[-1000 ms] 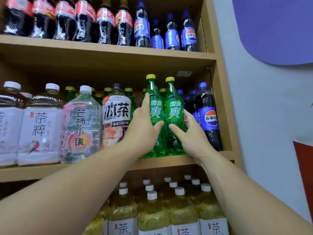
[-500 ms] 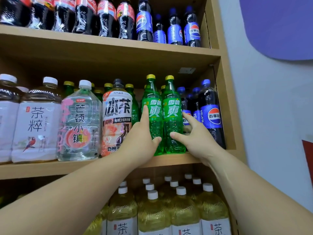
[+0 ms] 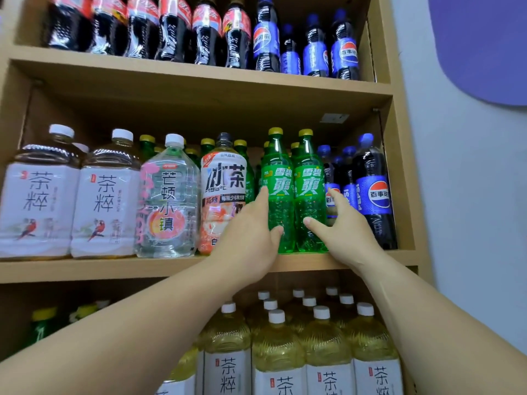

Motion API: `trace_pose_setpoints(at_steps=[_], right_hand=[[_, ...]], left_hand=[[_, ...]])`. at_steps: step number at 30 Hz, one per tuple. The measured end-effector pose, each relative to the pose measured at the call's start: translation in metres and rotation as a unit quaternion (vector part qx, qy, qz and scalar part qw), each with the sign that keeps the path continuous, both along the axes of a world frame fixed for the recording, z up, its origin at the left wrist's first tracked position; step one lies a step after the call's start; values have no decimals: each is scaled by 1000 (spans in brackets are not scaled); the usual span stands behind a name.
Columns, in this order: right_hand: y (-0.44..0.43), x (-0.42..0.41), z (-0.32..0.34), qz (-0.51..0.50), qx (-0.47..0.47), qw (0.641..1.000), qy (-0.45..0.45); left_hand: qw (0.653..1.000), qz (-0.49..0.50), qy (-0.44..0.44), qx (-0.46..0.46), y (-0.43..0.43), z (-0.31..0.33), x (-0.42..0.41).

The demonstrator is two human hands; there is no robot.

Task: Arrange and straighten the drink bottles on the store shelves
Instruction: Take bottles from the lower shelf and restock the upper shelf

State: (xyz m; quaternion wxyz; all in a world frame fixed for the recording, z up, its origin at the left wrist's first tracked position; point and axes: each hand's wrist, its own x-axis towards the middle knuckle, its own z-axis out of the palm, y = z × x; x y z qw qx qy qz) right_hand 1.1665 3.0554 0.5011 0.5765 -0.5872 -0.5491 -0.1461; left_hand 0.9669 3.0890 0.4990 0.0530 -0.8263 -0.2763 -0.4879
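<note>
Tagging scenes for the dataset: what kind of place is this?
Probably a small shop's drinks section: wooden shelves stocked with rows of cola bottles, green soda bottles and tea bottles, labels facing out.

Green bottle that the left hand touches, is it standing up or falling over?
Standing up. The green bottle has its base flat on the shelf and its yellow cap straight above.
</note>
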Motion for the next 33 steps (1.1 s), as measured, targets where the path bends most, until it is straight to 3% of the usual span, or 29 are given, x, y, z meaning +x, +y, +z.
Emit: trace_pose_setpoints(at_steps=[4,8,12,15,18,26,33], right_hand=[[-3,-15,-9,-49,131,989,-45],[-4,-67,-3,-14,224,965,-136],[8,-126,15,83,127,978,-141],[20,-149,22,109,73,988,-85],[36,-156,20,94,63,992,-54],[53,-148,15,119,-14,993,20],[65,-139,11,120,-11,993,0]], left_hand=[[994,-2,-54,91,-7,8,-57],[975,98,-107,170,9,32,-114],[970,162,-125,130,24,54,-146],[974,204,0,101,31,59,-156],[951,274,97,109,32,58,-159],[926,337,103,135,38,77,-147],[924,348,92,130,42,82,-134]])
